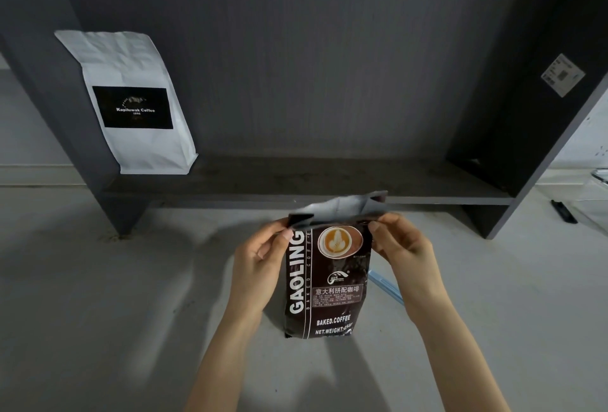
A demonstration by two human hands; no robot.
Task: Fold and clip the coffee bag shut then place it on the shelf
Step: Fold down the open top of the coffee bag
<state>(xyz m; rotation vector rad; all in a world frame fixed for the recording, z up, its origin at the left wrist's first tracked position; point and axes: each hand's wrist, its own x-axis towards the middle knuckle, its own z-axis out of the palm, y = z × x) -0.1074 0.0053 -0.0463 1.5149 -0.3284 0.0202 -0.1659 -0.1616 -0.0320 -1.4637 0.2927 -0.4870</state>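
Now my hands pinch coffee bag (329, 280) at top corners, left hand (260, 263) and right hand (404, 247) either side. Bag upright on worktop (98, 313) before shelf (329, 181), mouth open. Foil looks stiff, slick, probably holds crease. Blue clip (386, 286) behind, part hidden.

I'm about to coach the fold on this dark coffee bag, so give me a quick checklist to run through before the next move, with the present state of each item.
1. Both top corners pinched: ok. The left hand and right hand each grip a corner of the dark coffee bag.
2. Top folded down: not ok. The silver mouth stands open.
3. Bag upright on the counter: ok.
4. Clip within reach: cannot tell. A blue object lies behind the right wrist, mostly hidden.
5. Free space on the shelf: ok. Only the white coffee bag stands at its left end.
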